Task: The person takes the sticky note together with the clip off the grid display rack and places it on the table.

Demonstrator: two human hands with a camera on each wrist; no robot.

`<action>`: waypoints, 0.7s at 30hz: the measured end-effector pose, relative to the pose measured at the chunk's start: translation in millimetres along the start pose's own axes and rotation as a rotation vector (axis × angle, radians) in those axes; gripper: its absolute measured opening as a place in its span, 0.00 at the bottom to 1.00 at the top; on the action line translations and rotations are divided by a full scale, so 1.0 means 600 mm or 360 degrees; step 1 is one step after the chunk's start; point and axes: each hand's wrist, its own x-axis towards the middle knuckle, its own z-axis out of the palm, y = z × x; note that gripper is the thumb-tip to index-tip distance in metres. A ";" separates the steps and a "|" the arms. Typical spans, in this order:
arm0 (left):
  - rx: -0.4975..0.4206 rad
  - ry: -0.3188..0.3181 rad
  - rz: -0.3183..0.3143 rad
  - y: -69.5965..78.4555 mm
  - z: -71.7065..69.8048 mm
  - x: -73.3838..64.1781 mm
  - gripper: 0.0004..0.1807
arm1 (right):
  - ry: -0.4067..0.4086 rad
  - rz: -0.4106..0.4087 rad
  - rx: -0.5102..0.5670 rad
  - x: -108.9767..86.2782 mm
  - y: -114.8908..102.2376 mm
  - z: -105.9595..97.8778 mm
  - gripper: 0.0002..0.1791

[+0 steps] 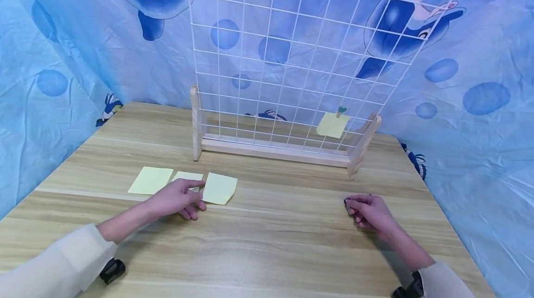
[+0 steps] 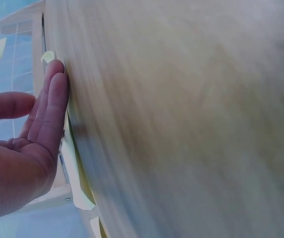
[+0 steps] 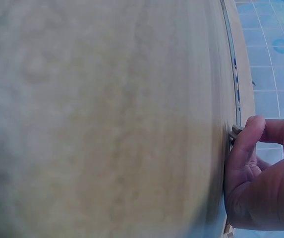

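Observation:
Three pale yellow sticky notes lie in a row on the table: a left note (image 1: 150, 180), a partly hidden middle note (image 1: 187, 176) and a right note (image 1: 219, 188). My left hand (image 1: 177, 198) reaches over the middle one, fingertips right at the left edge of the right note. In the left wrist view its fingers (image 2: 50, 109) are straight and low along the tabletop, thumb raised apart. Over to the right, my right hand (image 1: 371, 212) pinches a small clip (image 3: 236, 131) between thumb and fingers, close over the table; most of the clip is hidden.
A white wire grid (image 1: 292, 64) stands in a wooden base (image 1: 275, 151) at the back. Low on its right side hangs another yellow note (image 1: 332, 125), held by a small clip with a green heart (image 1: 341, 110). Blue dolphin-print cloth (image 1: 475, 159) surrounds the table.

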 end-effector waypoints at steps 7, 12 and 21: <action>0.0004 -0.0001 0.0000 -0.001 -0.006 -0.009 0.30 | 0.0028 0.0048 0.0027 -0.005 -0.001 -0.004 0.24; -0.0002 -0.0015 -0.0012 0.000 -0.008 -0.009 0.30 | 0.0038 0.0052 0.0052 -0.010 -0.001 -0.004 0.25; -0.0004 -0.0045 0.0026 0.007 -0.006 -0.008 0.30 | 0.0054 0.0018 0.0035 -0.015 -0.008 -0.016 0.24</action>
